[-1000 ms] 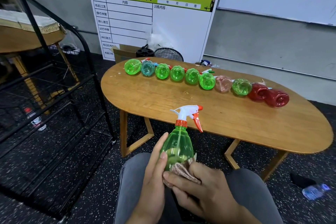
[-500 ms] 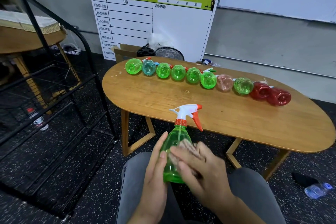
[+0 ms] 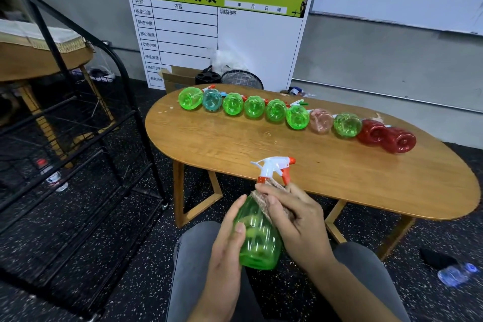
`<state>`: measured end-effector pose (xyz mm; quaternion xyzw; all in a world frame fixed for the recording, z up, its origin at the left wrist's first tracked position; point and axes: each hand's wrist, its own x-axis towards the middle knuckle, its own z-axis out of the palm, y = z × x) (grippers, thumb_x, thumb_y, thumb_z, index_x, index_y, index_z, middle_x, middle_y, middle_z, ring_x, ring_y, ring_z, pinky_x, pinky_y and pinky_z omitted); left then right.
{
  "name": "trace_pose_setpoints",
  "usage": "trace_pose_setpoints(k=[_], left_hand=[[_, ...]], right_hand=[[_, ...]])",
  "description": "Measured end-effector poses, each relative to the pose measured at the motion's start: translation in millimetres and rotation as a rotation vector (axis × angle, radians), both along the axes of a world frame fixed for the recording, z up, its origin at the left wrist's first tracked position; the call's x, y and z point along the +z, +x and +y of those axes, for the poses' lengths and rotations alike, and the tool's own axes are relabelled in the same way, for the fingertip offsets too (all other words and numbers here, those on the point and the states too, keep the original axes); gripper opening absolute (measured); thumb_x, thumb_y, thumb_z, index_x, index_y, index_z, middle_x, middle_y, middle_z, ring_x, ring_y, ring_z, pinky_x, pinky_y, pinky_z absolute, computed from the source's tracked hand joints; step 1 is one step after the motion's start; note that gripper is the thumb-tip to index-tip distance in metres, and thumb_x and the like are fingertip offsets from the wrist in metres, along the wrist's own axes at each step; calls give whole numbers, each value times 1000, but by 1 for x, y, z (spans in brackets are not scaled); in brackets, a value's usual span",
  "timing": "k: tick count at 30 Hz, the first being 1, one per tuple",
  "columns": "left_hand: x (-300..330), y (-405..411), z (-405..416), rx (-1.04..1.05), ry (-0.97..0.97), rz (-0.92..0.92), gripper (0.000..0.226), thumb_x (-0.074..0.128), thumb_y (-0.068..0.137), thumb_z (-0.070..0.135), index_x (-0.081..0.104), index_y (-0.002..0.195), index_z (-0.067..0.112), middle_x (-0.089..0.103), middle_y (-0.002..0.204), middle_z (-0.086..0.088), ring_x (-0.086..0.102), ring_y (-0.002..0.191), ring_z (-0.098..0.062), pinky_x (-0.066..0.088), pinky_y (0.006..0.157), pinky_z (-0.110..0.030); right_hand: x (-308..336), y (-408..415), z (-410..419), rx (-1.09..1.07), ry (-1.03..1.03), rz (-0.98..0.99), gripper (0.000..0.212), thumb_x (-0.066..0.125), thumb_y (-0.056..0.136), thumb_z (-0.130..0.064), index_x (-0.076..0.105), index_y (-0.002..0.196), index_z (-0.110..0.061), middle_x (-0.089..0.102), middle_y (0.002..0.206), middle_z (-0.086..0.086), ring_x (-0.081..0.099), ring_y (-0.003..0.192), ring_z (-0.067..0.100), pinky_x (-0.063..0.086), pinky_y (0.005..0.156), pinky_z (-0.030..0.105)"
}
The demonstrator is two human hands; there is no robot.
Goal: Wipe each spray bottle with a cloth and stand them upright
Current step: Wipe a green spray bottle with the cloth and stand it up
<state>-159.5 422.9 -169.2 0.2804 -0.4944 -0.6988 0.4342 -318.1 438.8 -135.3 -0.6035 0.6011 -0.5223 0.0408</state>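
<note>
A green spray bottle (image 3: 257,236) with a white and orange trigger head stands upright over my lap, in front of the table. My left hand (image 3: 227,240) holds its body from the left side. My right hand (image 3: 295,219) grips a brownish cloth (image 3: 264,202) and presses it against the bottle's shoulder and neck. Several more bottles lie on their sides in a row along the far side of the oval wooden table (image 3: 339,172): green ones (image 3: 190,98), a teal one (image 3: 212,100), a pink one (image 3: 321,121) and two red ones (image 3: 398,140).
A black metal rack (image 3: 78,138) stands to the left. A printed white board (image 3: 217,31) leans on the wall behind the table. A plastic water bottle (image 3: 456,273) lies on the dark floor at the right. My knees are below the held bottle.
My right hand has slid the cloth up the bottle, from its base through the middle to the neck. The left hand kept holding the bottle's side.
</note>
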Motion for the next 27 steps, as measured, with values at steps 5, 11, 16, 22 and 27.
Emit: trace_pose_setpoints(k=[5, 11, 16, 22, 27], left_hand=[[2, 1, -1, 37, 17, 11, 47, 51, 102, 38, 55, 149, 35, 68, 142, -3, 64, 132, -26, 46, 111, -50], [5, 0, 0, 19, 29, 32, 48, 47, 101, 38, 54, 149, 33, 72, 136, -7, 68, 126, -29, 56, 101, -34], [1, -3, 2, -26, 35, 3, 43, 52, 99, 40, 60, 142, 44, 67, 144, -6, 64, 133, -30, 48, 112, -53], [5, 1, 2, -39, -18, -11, 55, 63, 95, 59, 54, 147, 45, 66, 145, -2, 62, 135, -26, 43, 116, -59], [8, 1, 5, -41, -58, 7, 81, 85, 83, 52, 46, 153, 39, 64, 147, -6, 61, 137, -28, 54, 106, -43]], right_hand=[[-9, 16, 20, 44, -9, 124, 31, 58, 103, -39, 70, 131, -39, 48, 85, -8, 48, 64, 6, 41, 52, 19], [-21, 10, 45, 226, -129, 524, 36, 75, 95, -29, 72, 131, -33, 59, 81, 4, 54, 64, 13, 48, 51, 28], [-5, -6, 25, 83, -60, 307, 30, 55, 105, -41, 69, 131, -37, 51, 84, -5, 47, 65, 2, 38, 53, 14], [2, -4, 3, 27, 35, -38, 30, 56, 102, -39, 76, 125, -34, 51, 78, -6, 47, 59, 9, 37, 55, 19], [8, 1, 6, 36, 4, -222, 28, 58, 103, -34, 76, 124, -33, 58, 81, -2, 51, 68, 9, 42, 63, 17]])
